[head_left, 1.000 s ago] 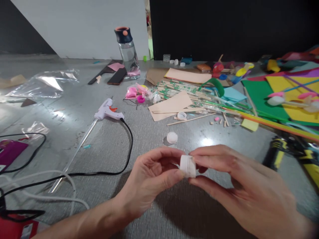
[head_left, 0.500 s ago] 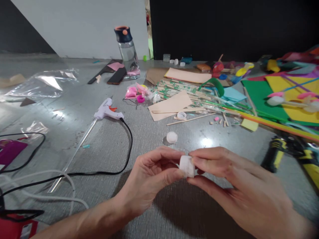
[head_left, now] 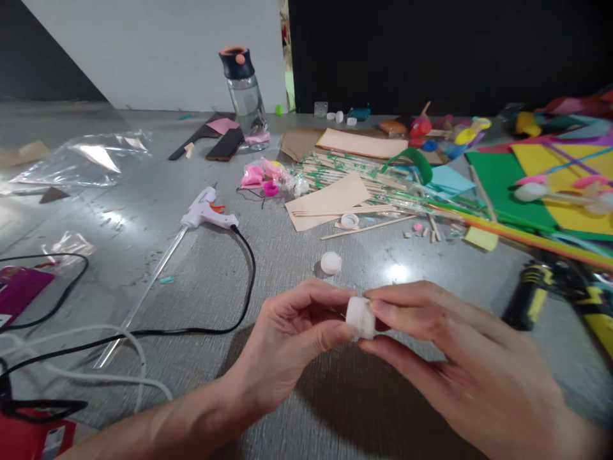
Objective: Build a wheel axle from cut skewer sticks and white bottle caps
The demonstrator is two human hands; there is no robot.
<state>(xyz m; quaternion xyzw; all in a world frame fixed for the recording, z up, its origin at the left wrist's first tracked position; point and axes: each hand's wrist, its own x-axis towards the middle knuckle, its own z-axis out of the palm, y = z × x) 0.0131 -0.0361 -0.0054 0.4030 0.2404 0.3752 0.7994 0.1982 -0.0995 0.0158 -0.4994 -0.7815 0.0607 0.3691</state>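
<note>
Taking the white cap piece (head_left: 360, 317) as the dial's centre, the black cord (head_left: 182, 331) ran across the table (head_left: 287, 262) at nine o'clock; had my left forearm (head_left: 191, 409) snagged it, the glue gun (head_left: 208, 214) at ten o'clock could have been dragged, and a hot nozzle, if it was hot, might have burned something. My left hand (head_left: 292, 345) was clamped by thumb and fingers on the near left side of the piece. At eleven o'clock a loose white cap (head_left: 331, 262) lay just beyond those fingers, where a stray knuckle might have knocked it away. The piece itself sat between both hands; it looked like two caps rim to rim, so uneven pressure could have slid them out of line. My right hand (head_left: 445, 338) pinched its other side, and too hard a squeeze might have popped it free. Farther over, at three o'clock, a yellow-and-black tool (head_left: 529, 294) risked a bump from a sideways swing.
</note>
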